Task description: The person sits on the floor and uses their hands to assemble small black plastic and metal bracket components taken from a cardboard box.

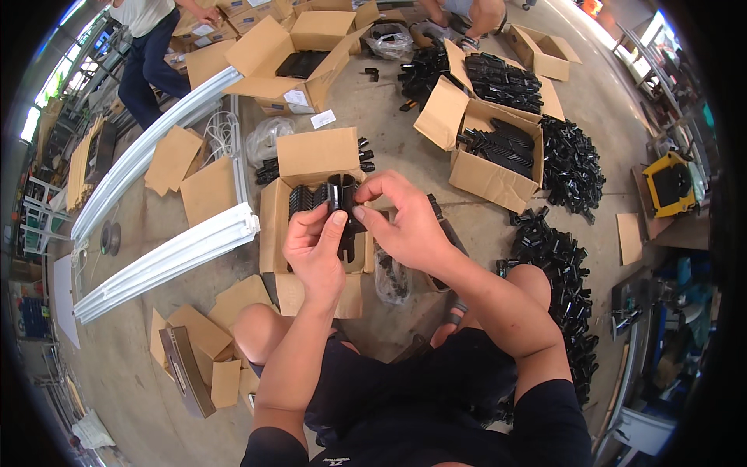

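In front of me, a glossy black tubular fitting (340, 193) is held up over an open cardboard box (317, 152). My left hand (317, 245) pinches its left side between thumb and fingers. From the other side, my right hand (401, 218) is closed with thumb and forefinger at the fitting's right edge. Rows of similar black fittings (305, 201) lie inside the box, partly hidden by my hands. A longer dark piece with a notched end (347, 247) shows below the held fitting; whether the two are joined I cannot tell.
Long white metal profiles (167, 261) lie to the left. Loose black fittings (556, 272) are heaped on the right, beside another open box (494, 180) of them. A clear plastic bag (391, 278) sits near my knees. Other people (148, 62) are at the far side.
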A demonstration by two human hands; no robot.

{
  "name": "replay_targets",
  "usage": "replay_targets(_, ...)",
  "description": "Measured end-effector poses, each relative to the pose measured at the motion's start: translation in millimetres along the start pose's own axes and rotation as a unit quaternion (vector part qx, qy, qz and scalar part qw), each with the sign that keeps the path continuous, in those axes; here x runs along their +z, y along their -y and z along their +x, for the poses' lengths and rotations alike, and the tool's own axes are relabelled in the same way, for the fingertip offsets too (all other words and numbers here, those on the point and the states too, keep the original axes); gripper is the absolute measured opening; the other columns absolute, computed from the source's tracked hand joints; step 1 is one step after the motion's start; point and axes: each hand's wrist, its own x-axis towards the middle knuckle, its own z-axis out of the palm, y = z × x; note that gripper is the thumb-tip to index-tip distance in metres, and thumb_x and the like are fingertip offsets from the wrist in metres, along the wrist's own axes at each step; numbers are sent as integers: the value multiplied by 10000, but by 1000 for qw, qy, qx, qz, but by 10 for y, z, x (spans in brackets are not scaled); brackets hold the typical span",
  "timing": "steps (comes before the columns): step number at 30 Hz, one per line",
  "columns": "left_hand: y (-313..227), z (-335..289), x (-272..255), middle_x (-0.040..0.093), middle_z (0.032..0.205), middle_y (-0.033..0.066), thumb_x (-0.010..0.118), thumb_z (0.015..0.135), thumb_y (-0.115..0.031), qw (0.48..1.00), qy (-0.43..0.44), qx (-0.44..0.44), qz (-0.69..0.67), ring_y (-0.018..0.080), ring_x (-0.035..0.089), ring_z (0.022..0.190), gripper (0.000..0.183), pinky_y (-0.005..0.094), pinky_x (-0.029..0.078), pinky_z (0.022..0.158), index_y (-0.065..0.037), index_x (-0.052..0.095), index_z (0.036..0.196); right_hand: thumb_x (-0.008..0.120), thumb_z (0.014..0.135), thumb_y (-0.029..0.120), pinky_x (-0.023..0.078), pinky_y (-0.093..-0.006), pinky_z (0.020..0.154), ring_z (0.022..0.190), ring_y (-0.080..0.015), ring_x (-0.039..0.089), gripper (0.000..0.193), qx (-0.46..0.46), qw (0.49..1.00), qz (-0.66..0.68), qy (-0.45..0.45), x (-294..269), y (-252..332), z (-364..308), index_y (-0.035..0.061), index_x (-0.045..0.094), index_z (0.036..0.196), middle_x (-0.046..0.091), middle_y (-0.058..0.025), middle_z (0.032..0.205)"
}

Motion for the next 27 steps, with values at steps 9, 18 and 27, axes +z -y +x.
replay_targets(9, -15, -2, -16, 738, 1011, 111, 715, 926, 24, 1000, 6, 3, 11, 87, 680, 881, 163, 219, 539, 809, 19, 642, 1072, 695, 869, 43, 506, -403, 784, 901, -330, 632, 118, 1, 1000, 13, 16, -1, -47, 6, -11, 631, 952, 626, -159, 968)
replay_targets(18, -21, -9, -10, 737, 1024, 116, 710, 928, 29, 1000, 7, 2, -5, 91, 682, 895, 166, 224, 540, 826, 22, 637, 1077, 701, 864, 42, 512, -406, 780, 883, -329, 637, 127, -24, 1000, 1, 20, -13, -28, 17, -14, 622, 945, 626, -152, 982)
replay_targets(27, -24, -17, -35, 734, 1017, 118, 698, 930, 28, 1000, 12, -2, -14, 117, 687, 883, 187, 267, 554, 832, 10, 636, 1106, 688, 869, 33, 509, -421, 772, 886, -350, 630, 106, -13, 1000, -9, 14, 8, 17, -6, -17, 624, 936, 623, -159, 984)
